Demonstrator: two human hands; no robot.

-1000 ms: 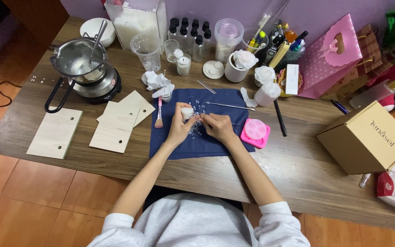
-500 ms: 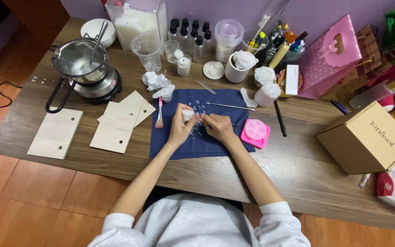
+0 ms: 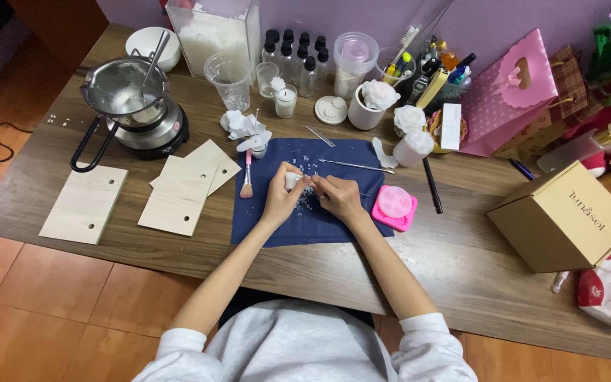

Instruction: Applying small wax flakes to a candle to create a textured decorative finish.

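Observation:
My left hand [image 3: 281, 200] grips a small white wax piece [image 3: 292, 180] over the dark blue cloth [image 3: 308, 225]. Close beside it, my right hand [image 3: 339, 197] pinches a thin tool whose tip reaches the white piece. White crumbs [image 3: 308, 167] lie scattered on the cloth around both hands. A pink silicone mould [image 3: 394, 206] sits just right of my right hand. Left of my left hand lies a pink-handled brush [image 3: 247, 175].
A metal pot on a small hotplate [image 3: 127, 106] stands at the back left. Wooden boards [image 3: 180, 192] lie left of the cloth. Jars, bottles and white flower candles [image 3: 378, 95] line the back. A cardboard box [image 3: 561, 216] and pink gift bag [image 3: 507, 92] are at the right.
Both hands stay together over the cloth with only slight finger movement on the white piece.

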